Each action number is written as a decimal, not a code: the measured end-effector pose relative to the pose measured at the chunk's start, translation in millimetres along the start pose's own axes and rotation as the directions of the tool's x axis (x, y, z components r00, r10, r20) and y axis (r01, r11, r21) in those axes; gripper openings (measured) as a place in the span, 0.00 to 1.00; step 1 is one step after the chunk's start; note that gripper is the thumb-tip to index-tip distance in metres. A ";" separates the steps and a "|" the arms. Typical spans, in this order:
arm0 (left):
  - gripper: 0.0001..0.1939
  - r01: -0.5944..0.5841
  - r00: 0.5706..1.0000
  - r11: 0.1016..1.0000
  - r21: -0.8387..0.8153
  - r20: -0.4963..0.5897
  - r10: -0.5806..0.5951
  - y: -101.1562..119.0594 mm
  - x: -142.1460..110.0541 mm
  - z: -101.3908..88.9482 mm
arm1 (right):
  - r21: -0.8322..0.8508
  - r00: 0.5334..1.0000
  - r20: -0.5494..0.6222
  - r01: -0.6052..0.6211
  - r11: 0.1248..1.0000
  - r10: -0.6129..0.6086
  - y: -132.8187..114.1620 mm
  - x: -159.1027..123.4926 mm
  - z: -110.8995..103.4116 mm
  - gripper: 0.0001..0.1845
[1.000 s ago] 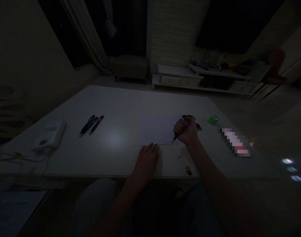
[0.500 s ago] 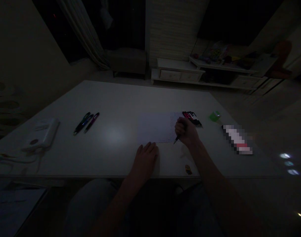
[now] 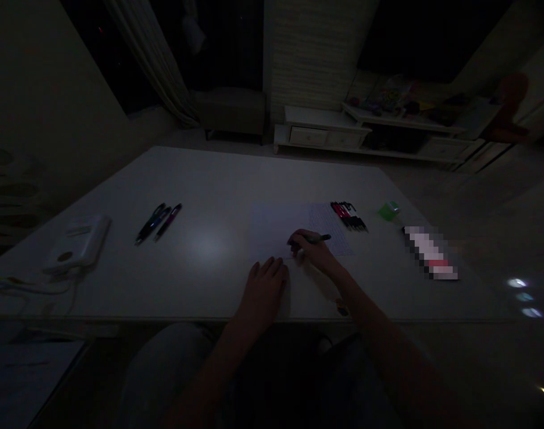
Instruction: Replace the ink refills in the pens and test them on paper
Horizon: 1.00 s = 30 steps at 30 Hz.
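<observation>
Dim room: one white counter (image 3: 218,179); far side, one low cabinet (image 3: 320,138).

Left on the counter: three pens (image 3: 158,221); farther left, one white box (image 3: 81,241).

Right: one row of pens (image 3: 342,215); one small green item (image 3: 389,210).

Centre: paper (image 3: 272,223), handwritten lines on its right part.

My left hand (image 3: 268,279): flat at the paper's near edge, fingers slightly apart, grasping nothing.

My right hand (image 3: 314,248): fingers clamped on one pen (image 3: 320,238) above the paper; whether its tip touches, I cannot tell.

Change: half a second ago I had this pen in a fist, farther right; now it slants in a writing grip, which I judge fit for putting down words.
</observation>
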<state>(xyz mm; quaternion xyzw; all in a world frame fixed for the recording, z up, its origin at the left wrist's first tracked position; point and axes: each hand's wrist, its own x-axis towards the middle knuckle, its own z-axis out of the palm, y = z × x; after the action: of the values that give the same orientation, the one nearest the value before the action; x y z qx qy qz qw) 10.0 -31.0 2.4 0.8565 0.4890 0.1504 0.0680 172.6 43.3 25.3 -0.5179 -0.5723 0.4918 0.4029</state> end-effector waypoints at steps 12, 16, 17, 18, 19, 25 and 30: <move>0.16 0.017 1.000 0.998 0.054 0.023 -0.018 3.1 0.2 0.2 | -0.180 0.933 -0.339 0.060 0.982 -0.120 27.9 4.4 25.3 0.09; 0.17 0.008 1.000 0.999 0.043 0.004 -0.008 3.1 -1.4 1.4 | -0.226 0.934 -0.324 0.077 0.971 -0.149 28.4 3.4 26.7 0.09; 0.17 0.009 1.000 0.999 0.042 0.003 -0.009 3.1 -1.7 1.5 | -0.229 0.936 -0.319 0.075 0.971 -0.148 27.8 2.9 27.0 0.09; 0.17 0.008 1.000 0.999 0.041 0.002 -0.008 3.2 -1.9 1.5 | -0.221 0.940 -0.312 0.066 0.973 -0.135 27.0 2.4 27.4 0.09; 0.17 0.007 1.000 0.999 0.041 0.001 -0.007 3.3 -2.0 1.3 | -0.203 0.945 -0.306 0.051 0.978 -0.113 26.0 1.9 27.7 0.09; 0.17 0.017 1.000 0.999 0.041 0.020 -0.018 3.9 -1.3 -1.3 | -0.204 0.941 -0.323 0.032 0.978 -0.099 25.4 1.8 28.4 0.10; 0.17 0.030 0.999 0.999 0.036 0.024 -0.031 3.1 -1.3 -1.6 | -0.071 0.920 -0.380 0.068 0.995 -0.091 23.2 4.1 14.7 0.08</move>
<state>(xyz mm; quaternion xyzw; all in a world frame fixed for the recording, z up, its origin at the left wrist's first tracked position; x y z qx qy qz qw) 11.4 -33.8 4.5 0.8519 0.5036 0.1301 0.0609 162.2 44.8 -0.5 -0.5915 -0.5169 0.3480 0.5117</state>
